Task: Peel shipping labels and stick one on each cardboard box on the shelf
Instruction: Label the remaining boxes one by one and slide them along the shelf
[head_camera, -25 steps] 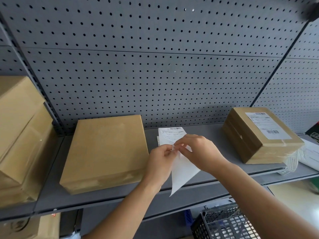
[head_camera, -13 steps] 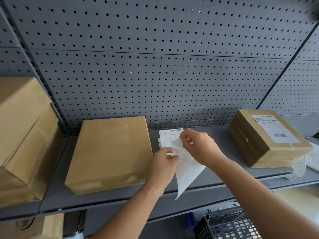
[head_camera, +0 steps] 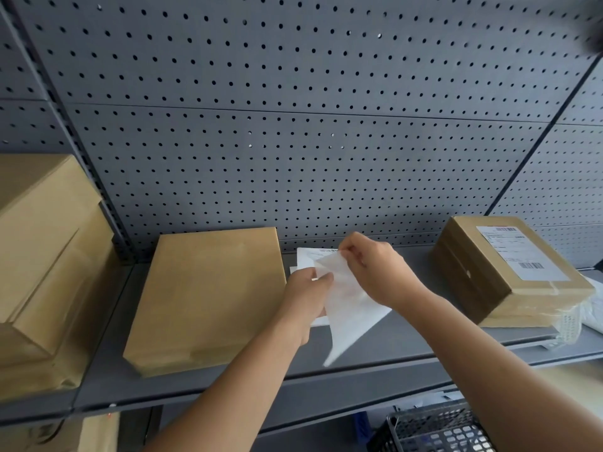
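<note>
Label sheet [head_camera: 349, 321] is hanging over the middle of the shelf [head_camera: 408, 340]. The right hand [head_camera: 375, 272] is pinching its top corner, the left hand [head_camera: 303, 298] gripping its left edge. The unlabelled cardboard box [head_camera: 208, 295] is lying just left.

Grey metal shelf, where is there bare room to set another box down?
Widest bare patch: between the white label sheets and the labelled brown cardboard box, though the right hand and forearm cross it. A narrow strip of grey metal shelf separates the plain brown cardboard box from the stacked brown boxes. Centre is crowded.
</note>
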A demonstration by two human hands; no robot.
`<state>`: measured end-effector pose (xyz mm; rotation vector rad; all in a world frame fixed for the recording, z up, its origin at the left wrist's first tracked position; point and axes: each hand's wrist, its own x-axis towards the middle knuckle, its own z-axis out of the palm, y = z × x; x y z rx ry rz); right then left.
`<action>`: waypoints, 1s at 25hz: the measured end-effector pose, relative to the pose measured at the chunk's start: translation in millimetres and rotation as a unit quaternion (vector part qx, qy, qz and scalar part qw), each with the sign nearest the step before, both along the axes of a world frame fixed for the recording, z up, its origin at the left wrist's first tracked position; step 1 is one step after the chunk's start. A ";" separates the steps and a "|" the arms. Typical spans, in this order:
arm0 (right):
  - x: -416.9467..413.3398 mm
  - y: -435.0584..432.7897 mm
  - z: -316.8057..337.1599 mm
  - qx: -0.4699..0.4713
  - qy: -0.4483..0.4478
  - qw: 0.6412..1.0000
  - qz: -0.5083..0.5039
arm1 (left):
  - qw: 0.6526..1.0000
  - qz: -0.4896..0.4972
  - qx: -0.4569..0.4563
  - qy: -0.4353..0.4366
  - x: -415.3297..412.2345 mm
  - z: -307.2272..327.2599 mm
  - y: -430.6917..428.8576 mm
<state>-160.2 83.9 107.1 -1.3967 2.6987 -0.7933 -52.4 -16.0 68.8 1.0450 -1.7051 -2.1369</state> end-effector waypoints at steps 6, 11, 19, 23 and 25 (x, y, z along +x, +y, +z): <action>-29.3 -11.0 22.5 -0.047 -0.062 0.993 -0.086 | 1.000 0.003 -0.011 -0.015 -0.7 -11.7 3.7; -49.0 -18.0 34.6 -0.078 -0.105 0.984 -0.117 | 1.000 0.001 -0.004 -0.007 -2.4 -10.6 4.8; -64.5 -13.5 49.1 -0.130 -0.104 0.966 -0.200 | 0.997 0.001 -0.071 -0.039 -2.1 -21.0 5.5; -76.4 -6.9 61.7 -0.156 -0.079 0.963 -0.207 | 0.996 0.002 -0.075 -0.045 -3.5 -25.3 7.7; -80.2 -6.3 68.8 -0.168 -0.066 0.960 -0.214 | 0.996 -0.003 -0.072 -0.049 -6.5 -27.6 8.6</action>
